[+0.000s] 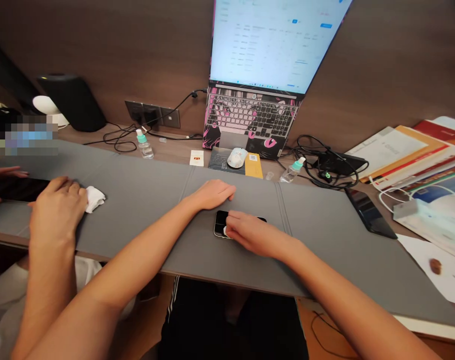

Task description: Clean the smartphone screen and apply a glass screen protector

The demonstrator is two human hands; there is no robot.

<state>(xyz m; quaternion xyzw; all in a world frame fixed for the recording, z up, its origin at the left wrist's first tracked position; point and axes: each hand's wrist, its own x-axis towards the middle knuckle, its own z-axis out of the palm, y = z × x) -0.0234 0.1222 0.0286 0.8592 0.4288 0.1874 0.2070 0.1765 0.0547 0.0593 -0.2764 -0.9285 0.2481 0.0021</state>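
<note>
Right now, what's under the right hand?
A dark phone lies flat on the grey mat; only its left end and top edge show. The right hand covers the rest.

The phone (220,222) lay on the mat (156,185) under the fingers (237,220) of the right hand (253,234). The left hand (212,194) rested on the mat just behind those fingers. Farther behind them sat a mouse (237,157) and, beyond it, the laptop (253,110). A bottle (293,170) stood behind and to their right, and a second phone (370,212) lay well to their right on the mat. Far to their left, another person's hand (57,207) lay beside a cloth (94,198).
</note>
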